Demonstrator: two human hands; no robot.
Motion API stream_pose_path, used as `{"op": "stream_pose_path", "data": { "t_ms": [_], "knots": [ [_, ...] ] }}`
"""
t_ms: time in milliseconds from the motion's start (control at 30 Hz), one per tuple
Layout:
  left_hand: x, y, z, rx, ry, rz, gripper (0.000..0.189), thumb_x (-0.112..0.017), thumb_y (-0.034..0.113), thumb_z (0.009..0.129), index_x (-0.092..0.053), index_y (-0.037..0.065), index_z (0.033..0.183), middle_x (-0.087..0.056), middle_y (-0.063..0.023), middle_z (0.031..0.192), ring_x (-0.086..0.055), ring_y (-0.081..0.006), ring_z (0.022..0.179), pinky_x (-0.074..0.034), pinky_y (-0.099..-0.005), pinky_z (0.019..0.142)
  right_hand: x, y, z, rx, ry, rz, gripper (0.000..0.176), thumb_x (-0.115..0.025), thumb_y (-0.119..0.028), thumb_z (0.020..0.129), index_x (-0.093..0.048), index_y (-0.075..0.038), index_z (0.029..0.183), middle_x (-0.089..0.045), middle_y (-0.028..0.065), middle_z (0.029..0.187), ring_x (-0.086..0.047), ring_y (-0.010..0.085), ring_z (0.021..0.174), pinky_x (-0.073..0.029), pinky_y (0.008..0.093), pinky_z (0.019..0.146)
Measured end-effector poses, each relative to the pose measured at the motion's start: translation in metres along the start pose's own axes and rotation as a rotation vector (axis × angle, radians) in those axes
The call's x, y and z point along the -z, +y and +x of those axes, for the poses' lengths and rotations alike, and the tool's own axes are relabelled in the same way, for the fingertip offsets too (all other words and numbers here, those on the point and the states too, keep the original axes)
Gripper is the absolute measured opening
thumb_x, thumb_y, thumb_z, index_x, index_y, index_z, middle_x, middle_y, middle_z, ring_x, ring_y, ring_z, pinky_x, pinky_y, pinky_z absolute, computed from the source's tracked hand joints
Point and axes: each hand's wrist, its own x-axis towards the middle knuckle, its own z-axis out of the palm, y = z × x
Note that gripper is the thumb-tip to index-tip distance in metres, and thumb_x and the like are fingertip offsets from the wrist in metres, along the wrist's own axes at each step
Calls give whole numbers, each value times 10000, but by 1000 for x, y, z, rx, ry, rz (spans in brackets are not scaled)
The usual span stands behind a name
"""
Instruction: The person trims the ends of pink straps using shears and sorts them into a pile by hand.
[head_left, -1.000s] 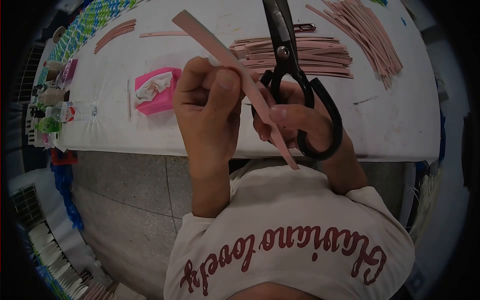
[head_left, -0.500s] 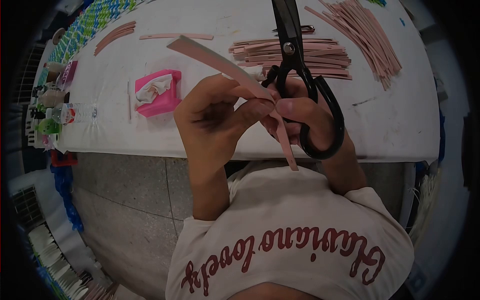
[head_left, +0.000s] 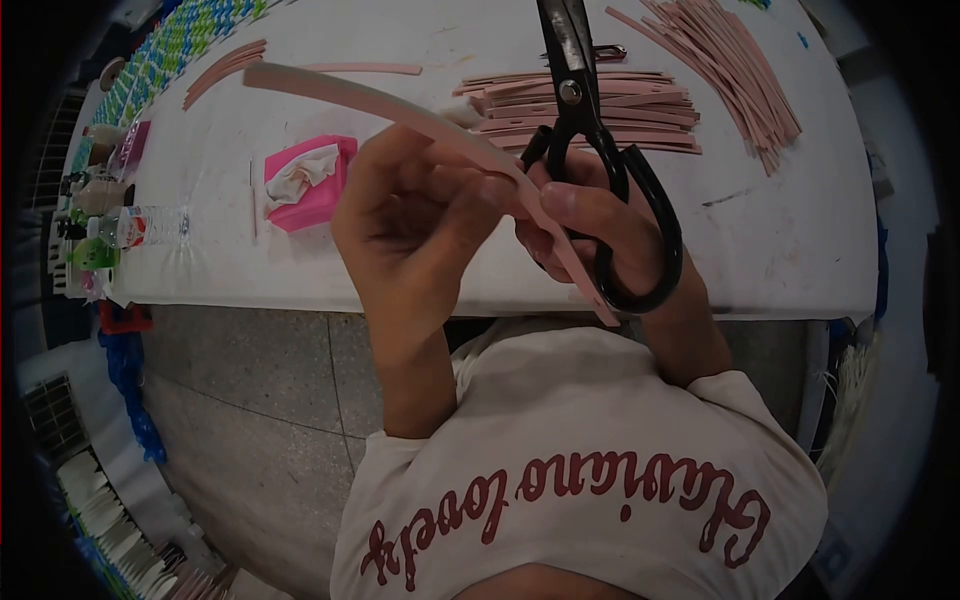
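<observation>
A long pale pink strip (head_left: 380,105) runs slantwise through both hands, its broad end up at the left and its narrow end down at the right. My left hand (head_left: 405,220) is closed, pinching the strip between thumb and fingers near its middle. Black-handled scissors (head_left: 572,92) hang on my right hand (head_left: 615,225), with the handle loops around its fingers and the blades pointing away from me, looking closed. That hand's thumb and fingers also press on the strip, just right of the left thumb. Some right-hand fingertips are hidden behind strip and handles.
Pink strips lie on the white table (head_left: 400,270) in a stack (head_left: 640,100) and a fanned pile (head_left: 725,75), with a few more (head_left: 225,72) at left. A pink tissue box (head_left: 315,205), thin stick (head_left: 253,205) and bottles (head_left: 150,227) stand or lie leftward. Small nippers (head_left: 610,53) lie behind the scissors.
The strip has straightened between my hands, and its broad end reaches farther left and up. My left hand has shifted slightly left. The scissors stay on my right hand.
</observation>
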Motion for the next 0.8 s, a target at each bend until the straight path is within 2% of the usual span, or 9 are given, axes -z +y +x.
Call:
{"op": "stream_pose_path", "data": {
  "t_ms": [133, 200, 333, 400, 600, 733, 800],
  "knots": [
    [4, 5, 7, 34, 83, -48, 392, -581, -73, 764, -460, -19, 1133, -620, -132, 878, -614, -166, 684, -522, -280, 586, 1, 1, -3, -11, -27, -3, 304, -576, -338, 764, -493, -46, 745, -525, 41, 608, -434, 53, 481, -303, 197, 427],
    [9, 3, 10, -35, 55, -113, 371, -566, -34, 793, -448, -20, 1145, -614, -135, 887, -605, -164, 673, -522, -279, 545, 1, 1, -4, -93, -41, 38, 298, -571, -328, 770, -492, -43, 740, -532, 45, 611, -424, 55, 463, -306, 200, 418],
    [12, 6, 11, -57, 128, -49, 375, -559, -19, 804, -435, -21, 1158, -610, -139, 891, -596, -163, 681, -525, -290, 541, 1, 6, -4, -88, -48, 46, 282, -564, -307, 771, -494, -35, 746, -541, 49, 614, -417, 52, 449, -306, 199, 398],
    [17, 6, 10, -91, 79, -52, 390, -515, 26, 844, -388, 13, 1213, -605, -144, 912, -612, -196, 730, -528, -317, 597, 2, 9, -4, -61, -56, 24, 271, -567, -289, 762, -496, -28, 753, -555, 56, 625, -402, 46, 437, -302, 193, 380],
    [22, 7, 13, -139, 178, -116, 391, -513, 28, 847, -402, 53, 1221, -609, -146, 926, -615, -180, 730, -524, -306, 611, 0, 3, -8, -64, -51, -41, 237, -587, -232, 735, -492, -18, 774, -573, 69, 643, -401, 41, 436, -310, 188, 379],
    [22, 8, 14, -145, 164, -150, 434, -512, 26, 847, -365, 57, 1254, -608, -138, 919, -616, -199, 734, -518, -319, 630, -1, 2, -9, -33, -43, -22, 227, -580, -210, 731, -489, -14, 799, -574, 76, 647, -395, 40, 437, -309, 187, 380],
    [16, 12, 13, -19, 86, -79, 555, -549, 2, 797, -304, 43, 1294, -614, -134, 860, -616, -219, 742, -510, -334, 660, -2, -1, -10, -33, -26, -38, 215, -570, -196, 731, -482, -15, 805, -570, 78, 648, -387, 37, 437, -299, 187, 378]
  ]
}}
